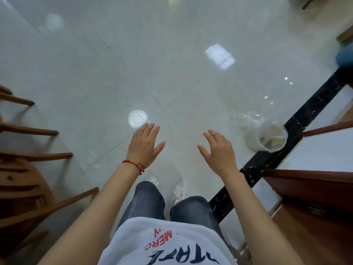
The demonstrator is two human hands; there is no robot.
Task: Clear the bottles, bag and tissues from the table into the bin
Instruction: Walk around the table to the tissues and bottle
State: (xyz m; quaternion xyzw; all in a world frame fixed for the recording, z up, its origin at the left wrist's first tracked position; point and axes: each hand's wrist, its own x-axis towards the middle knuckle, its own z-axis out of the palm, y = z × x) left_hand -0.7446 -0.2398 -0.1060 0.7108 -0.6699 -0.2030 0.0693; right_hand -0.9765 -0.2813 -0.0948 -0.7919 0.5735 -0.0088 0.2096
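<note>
My left hand [143,147] and my right hand [219,153] hover palm down over a pale glossy surface, fingers spread, holding nothing. A round clear plastic lid [138,118] lies flat just beyond my left fingertips. To the right, a clear plastic cup [267,138] lies on its side with pale scraps inside, its mouth facing me. A crumpled clear plastic bag [245,117] rests against its far side. The cup is about a hand's width right of my right hand. No bin or bottles are in view.
Wooden chairs [28,169] crowd the left side. A dark wooden cabinet [309,190] stands at the right, behind a black marble strip [267,161] running diagonally. A blue object [345,56] shows at the right edge. My legs and white shoes [178,190] are below.
</note>
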